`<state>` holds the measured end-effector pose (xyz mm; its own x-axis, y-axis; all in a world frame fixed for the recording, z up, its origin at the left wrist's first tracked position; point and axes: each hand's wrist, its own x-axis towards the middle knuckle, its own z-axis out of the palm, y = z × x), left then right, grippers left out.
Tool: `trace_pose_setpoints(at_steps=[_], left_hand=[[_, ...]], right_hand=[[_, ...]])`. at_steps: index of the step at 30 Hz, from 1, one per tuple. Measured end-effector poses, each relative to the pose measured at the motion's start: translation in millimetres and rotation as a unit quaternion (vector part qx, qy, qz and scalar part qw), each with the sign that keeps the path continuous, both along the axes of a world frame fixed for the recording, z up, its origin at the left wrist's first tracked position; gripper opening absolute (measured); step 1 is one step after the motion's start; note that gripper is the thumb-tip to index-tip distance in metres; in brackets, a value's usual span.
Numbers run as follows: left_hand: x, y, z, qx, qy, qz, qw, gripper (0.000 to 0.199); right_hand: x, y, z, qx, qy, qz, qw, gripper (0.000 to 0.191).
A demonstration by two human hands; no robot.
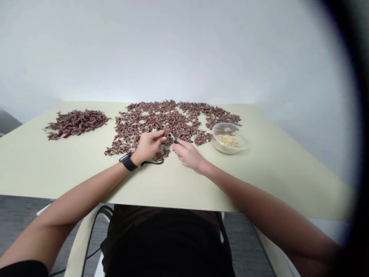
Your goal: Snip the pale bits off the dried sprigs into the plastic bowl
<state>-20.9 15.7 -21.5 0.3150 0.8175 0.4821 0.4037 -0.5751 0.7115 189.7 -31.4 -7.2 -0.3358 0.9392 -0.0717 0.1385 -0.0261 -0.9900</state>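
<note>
My left hand (149,146), with a black watch on its wrist, pinches a small reddish-brown dried piece (166,132) between thumb and fingertips. In my right hand (188,154) is a small tool with a black handle and a narrow metal tip (173,137); its exact kind is too small to make out. The metal tip meets or nearly meets the piece at my left fingertips. Beneath and beyond both hands spreads a wide layer of similar reddish-brown dried pieces (158,119). A clear round plastic bowl (216,148) holding pale yellow bits (229,141) stands right of my right hand.
A denser heap of dark reddish-brown dried pieces (77,122) lies at the left of the pale table (178,184). Near my left wrist is a thin black cord or loop (154,163). A white wall (173,50) rises behind the table, and chair arms flank my lap.
</note>
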Motion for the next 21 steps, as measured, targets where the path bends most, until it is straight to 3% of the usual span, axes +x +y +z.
trace_pose_setpoints(at_steps=[2,5,11,21], left_hand=[[2.9,-1.9,1.3,-0.105,-0.073,-0.027,0.991,0.036],[3.6,-3.7,2.9,-0.197,-0.146,-0.081,0.966,0.039],[3.9,-5.2,3.3,-0.224,-0.171,-0.125,0.951,0.046],[3.1,-4.9,5.7,-0.220,-0.160,-0.121,0.955,0.047]], right_hand=[[-0.1,-0.7,-3.5,0.145,-0.102,-0.048,0.983,0.026],[1.0,-1.3,-6.6,0.230,-0.197,-0.067,0.951,0.022],[3.3,-0.5,-6.8,0.260,-0.242,-0.059,0.933,0.017],[5.3,0.9,-6.4,0.274,-0.247,-0.058,0.928,0.016]])
